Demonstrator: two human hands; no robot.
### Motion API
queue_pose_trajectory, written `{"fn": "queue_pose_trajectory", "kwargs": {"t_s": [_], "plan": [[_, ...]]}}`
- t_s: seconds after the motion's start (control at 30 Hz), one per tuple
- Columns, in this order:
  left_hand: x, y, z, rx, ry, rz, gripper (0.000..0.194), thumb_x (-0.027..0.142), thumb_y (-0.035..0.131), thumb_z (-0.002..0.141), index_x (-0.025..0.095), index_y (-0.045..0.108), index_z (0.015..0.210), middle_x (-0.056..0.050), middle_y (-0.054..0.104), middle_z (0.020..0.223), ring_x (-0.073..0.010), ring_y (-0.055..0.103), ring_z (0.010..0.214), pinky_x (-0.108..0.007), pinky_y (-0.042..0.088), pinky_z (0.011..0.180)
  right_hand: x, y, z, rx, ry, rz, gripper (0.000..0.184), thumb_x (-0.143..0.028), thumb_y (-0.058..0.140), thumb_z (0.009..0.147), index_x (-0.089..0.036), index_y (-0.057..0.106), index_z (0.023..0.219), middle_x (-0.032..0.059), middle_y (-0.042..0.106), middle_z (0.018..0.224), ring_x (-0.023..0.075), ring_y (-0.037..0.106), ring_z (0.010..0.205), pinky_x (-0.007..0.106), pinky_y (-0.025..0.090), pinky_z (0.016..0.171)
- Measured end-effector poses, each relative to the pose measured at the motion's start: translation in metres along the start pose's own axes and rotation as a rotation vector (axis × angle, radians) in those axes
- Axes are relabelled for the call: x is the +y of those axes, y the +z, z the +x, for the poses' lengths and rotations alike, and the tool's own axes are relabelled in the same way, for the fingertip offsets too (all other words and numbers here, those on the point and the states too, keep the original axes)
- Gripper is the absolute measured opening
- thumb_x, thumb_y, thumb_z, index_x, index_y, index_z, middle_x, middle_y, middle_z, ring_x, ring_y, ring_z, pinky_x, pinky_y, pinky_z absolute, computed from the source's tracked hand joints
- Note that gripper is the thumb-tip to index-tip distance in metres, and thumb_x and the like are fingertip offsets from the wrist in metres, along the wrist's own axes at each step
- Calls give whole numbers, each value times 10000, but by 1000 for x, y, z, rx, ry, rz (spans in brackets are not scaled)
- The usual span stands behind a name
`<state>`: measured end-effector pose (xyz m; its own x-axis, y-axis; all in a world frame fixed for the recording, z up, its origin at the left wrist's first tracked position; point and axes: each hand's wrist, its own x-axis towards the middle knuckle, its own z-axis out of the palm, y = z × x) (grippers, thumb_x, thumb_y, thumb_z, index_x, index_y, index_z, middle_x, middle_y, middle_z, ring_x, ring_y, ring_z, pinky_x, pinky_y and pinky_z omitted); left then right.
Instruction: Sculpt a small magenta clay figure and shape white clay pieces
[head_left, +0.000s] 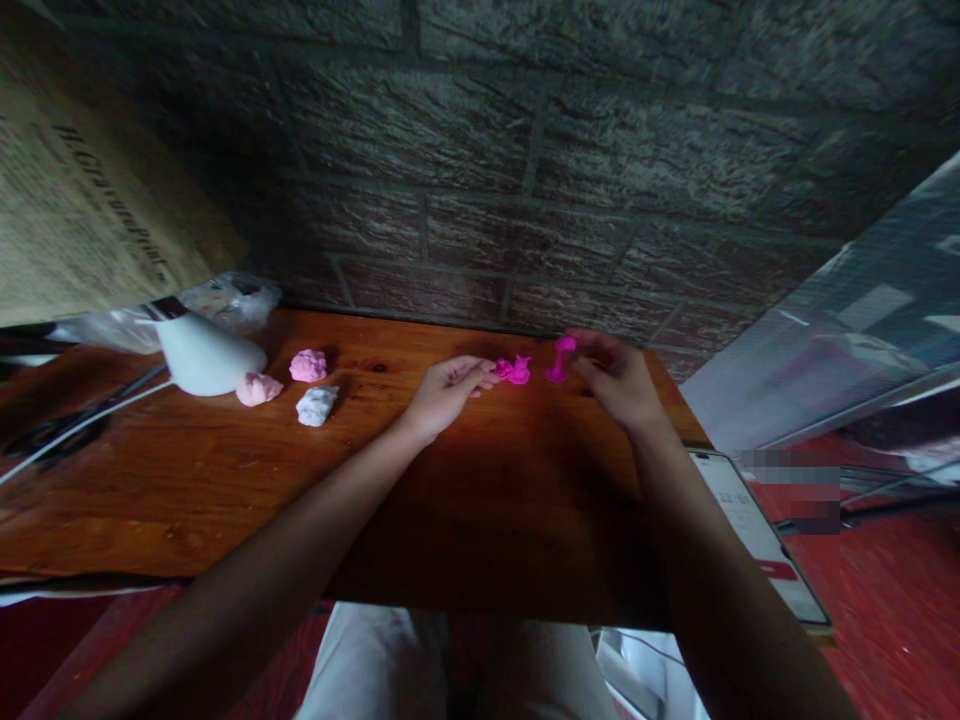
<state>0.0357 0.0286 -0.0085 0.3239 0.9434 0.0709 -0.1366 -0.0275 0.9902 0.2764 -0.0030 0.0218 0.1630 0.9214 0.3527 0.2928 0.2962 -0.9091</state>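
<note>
My left hand (452,392) is closed, thumb and fingers pinching the left end of a small bright magenta figure-like piece (517,371) just above or on the wooden table. To its right, my right hand (613,378) has its fingers closed on a second magenta piece (558,360), which stands upright with a rounded top, a thin stem and a wider foot. A narrow gap separates the two pieces. Left of my hands lie a pink clay-like lump (308,365), a paler pink lump (259,388) and a whitish lump (317,405).
A white lamp base (204,352) with a newsprint-patterned shade (90,190) stands at the left, a clear plastic bag (232,295) behind it. Along the back of the wooden table (480,520) runs a brick-patterned wall (480,130). A phone (761,535) lies at the right edge.
</note>
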Motion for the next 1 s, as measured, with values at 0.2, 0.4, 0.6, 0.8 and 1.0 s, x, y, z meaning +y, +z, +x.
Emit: {"fn": "queue_pose_trajectory", "kwargs": {"t_s": [0.2, 0.4, 0.6, 0.8, 1.0], "plan": [[3, 1, -1, 3, -10, -12, 225, 342, 720, 837, 141, 736, 936, -68, 774, 890, -130, 687, 807, -262, 500, 781, 20, 1, 4, -7, 18, -57, 404, -447, 783, 700, -191, 723, 1007, 87, 784, 963, 259, 738, 901, 425, 583, 854], [2, 1, 0, 6, -7, 9, 222, 340, 699, 854, 142, 734, 949, -74, 771, 901, -134, 687, 815, -270, 498, 785, 31, 3, 5, -45, 36, -80, 391, -459, 766, 720, -199, 716, 1007, 98, 780, 1003, 259, 729, 939, 446, 553, 918], [2, -1, -1, -12, 5, 19, 260, 383, 719, 833, 149, 731, 946, -75, 767, 895, -141, 683, 818, -276, 500, 784, 35, 7, 4, -59, 35, -49, 463, -457, 783, 715, -217, 688, 1099, 93, 762, 1066, 252, 717, 963, 433, 559, 898], [1, -1, 0, -19, 8, 19, 276, 401, 731, 822, 152, 735, 942, -77, 767, 895, -146, 686, 819, -282, 506, 783, 35, 7, 4, -123, 36, -27, 466, -389, 776, 731, -212, 667, 1148, 98, 745, 1107, 248, 711, 996, 420, 575, 876], [2, -1, -1, -6, -4, 15, 263, 395, 737, 826, 154, 740, 932, -73, 774, 885, -141, 693, 811, -271, 509, 773, 39, 10, 4, -182, 58, 30, 561, -395, 829, 662, -194, 649, 1153, 79, 757, 1027, 229, 715, 928, 415, 562, 888]]}}
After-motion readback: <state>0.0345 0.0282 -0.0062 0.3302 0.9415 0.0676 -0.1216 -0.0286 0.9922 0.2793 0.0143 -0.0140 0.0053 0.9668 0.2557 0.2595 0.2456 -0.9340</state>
